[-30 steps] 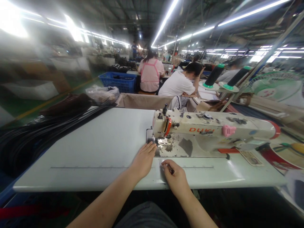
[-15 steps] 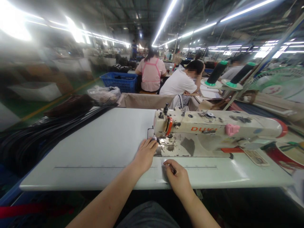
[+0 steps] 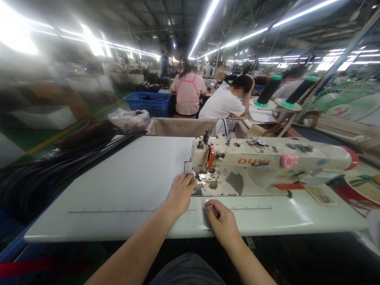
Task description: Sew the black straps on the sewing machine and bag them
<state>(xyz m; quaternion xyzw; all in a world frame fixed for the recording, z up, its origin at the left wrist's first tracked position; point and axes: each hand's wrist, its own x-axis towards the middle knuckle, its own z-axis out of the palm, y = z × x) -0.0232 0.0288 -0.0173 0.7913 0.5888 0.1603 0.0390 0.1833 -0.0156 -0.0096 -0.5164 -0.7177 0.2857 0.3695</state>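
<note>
Prominently, orange letters (image 3: 253, 161) starting "DUK" mark a sewing machine (image 3: 308, 156) right of center, the left hand (image 3: 181, 194) open beside its needle plate (image 3: 207, 178). Lower center, the right hand (image 3: 222, 219) curls around a small dark object (image 3: 218, 215); 2 black spools (image 3: 270, 90) stand upper right.

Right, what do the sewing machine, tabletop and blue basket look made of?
Sewing machine: likely painted metal, off-white, satin; dark worn patches on its bed suggest lost paint.
Tabletop: probably laminate, smooth and semi-gloss by the glare; core hidden.
Blue basket: seems moulded plastic, given its uniform colour and slotted walls.
</note>
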